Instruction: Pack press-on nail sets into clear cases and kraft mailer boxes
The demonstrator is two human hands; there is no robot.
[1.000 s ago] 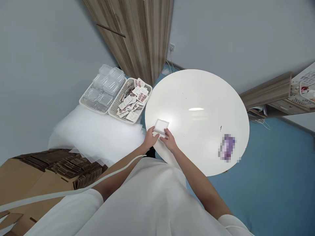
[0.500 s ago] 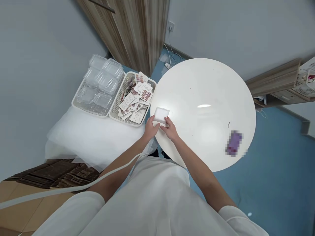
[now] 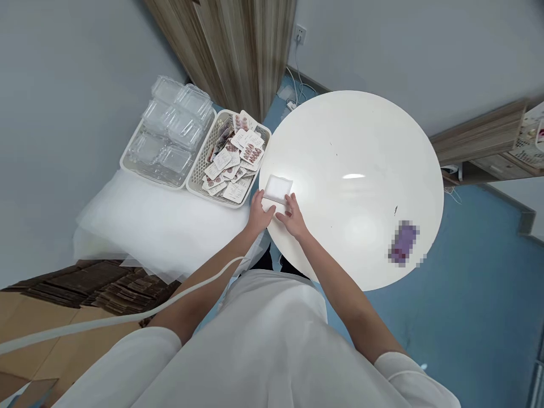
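Note:
A small, flat, square white box [image 3: 277, 187], seemingly with a clear or greyish rim, rests at the left edge of the round white table [image 3: 365, 141]. At its near left corner are the fingers of my left hand [image 3: 258, 216], curled against the side. My right hand [image 3: 294, 217] has its fingertips bent against the near right corner. Both thumbs point inward along the near side, a small gap between their tips. Whatever is inside the box is too small to make out.
Left of the table stand a basket of printed cards [image 3: 232, 164] and a basket of clear plastic boxes [image 3: 170, 136]. White sheeting [image 3: 157, 226] lies in front of them, above stacked cardboard [image 3: 114, 289]. A blurred purple object [image 3: 403, 242] sits at the table's right. A pale cord [image 3: 127, 321] crosses my left arm.
The view has tilted slightly, so the table and baskets appear higher. Both hands remain at the white box, with only small shifts of the fingers.

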